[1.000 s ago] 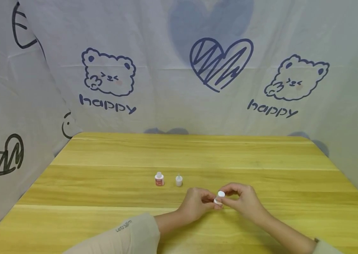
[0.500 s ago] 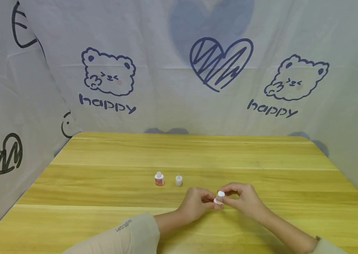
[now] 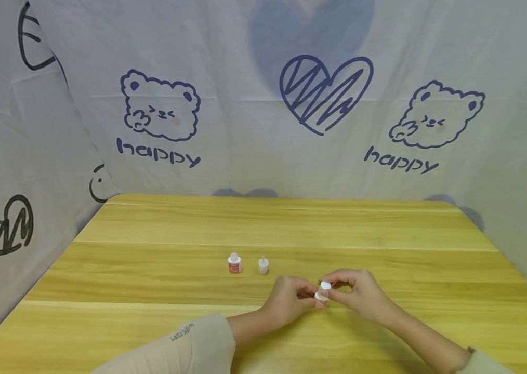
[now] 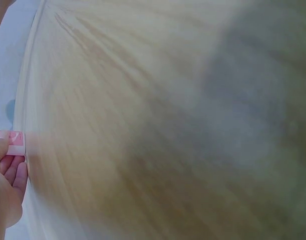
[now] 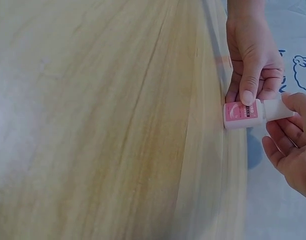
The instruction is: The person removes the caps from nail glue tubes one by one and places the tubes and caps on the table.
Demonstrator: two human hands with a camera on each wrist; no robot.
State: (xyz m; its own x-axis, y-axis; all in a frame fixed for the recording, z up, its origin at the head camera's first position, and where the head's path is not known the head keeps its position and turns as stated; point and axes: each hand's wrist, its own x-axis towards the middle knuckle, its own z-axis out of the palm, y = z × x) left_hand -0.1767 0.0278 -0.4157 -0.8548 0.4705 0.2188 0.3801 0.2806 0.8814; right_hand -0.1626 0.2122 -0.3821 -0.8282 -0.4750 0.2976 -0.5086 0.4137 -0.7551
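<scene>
In the head view, my left hand (image 3: 287, 298) grips a small white bottle (image 3: 321, 303) with a pink label, low on the table. My right hand (image 3: 359, 293) pinches the bottle's white cap (image 3: 325, 285) from the right, between thumb and fingers. The right wrist view has the left thumb pressed on the pink label (image 5: 237, 111), and the cap in line with the neck, a narrow pale band showing between cap and bottle. Only part of the pink label (image 4: 14, 139) shows in the left wrist view, above the curled left fingers.
Farther back stands a second small bottle (image 3: 234, 264) with a red label and its nozzle bare. Beside it, a white cap (image 3: 263, 266) rests with a thin stem pointing up. The wooden table (image 3: 151, 223) ends at a printed cloth (image 3: 245, 130) behind.
Both hands and the bottle stay in nearly the same place. The cap's outline and the right fingers around it shift very slightly.
</scene>
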